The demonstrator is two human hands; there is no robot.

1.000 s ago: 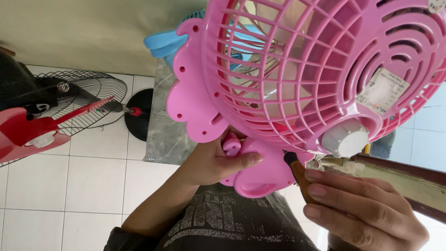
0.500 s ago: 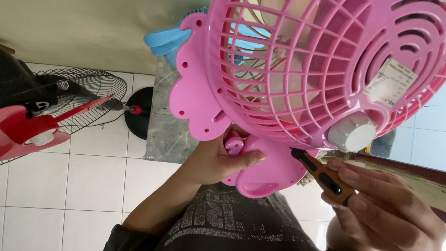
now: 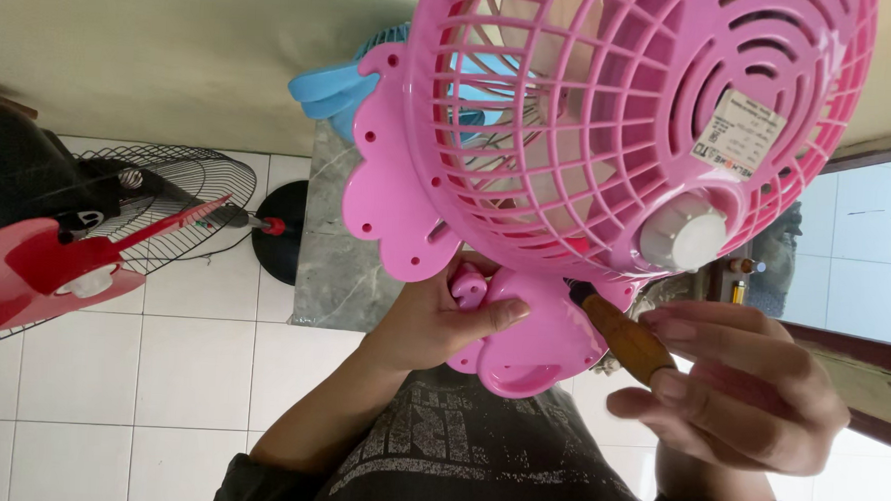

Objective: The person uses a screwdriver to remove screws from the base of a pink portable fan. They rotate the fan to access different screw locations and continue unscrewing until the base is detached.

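Note:
I hold a small pink plastic fan up close, its rear grille and white knob facing me. My left hand grips the fan's pink base from below, thumb laid across it. My right hand is closed around a screwdriver with an amber handle. The screwdriver's dark tip touches the fan's back just below the knob. A paper label is stuck on the rear grille.
On the white tiled floor at the left lie a red fan blade, a black wire grille and a round black base. A grey stone slab and a blue fan part sit behind the pink fan. A wooden frame runs at the right.
My right hand has shifted slightly on the screwdriver while its tip stays at the fan's back. The fan has tilted a little. My left hand keeps its grip.

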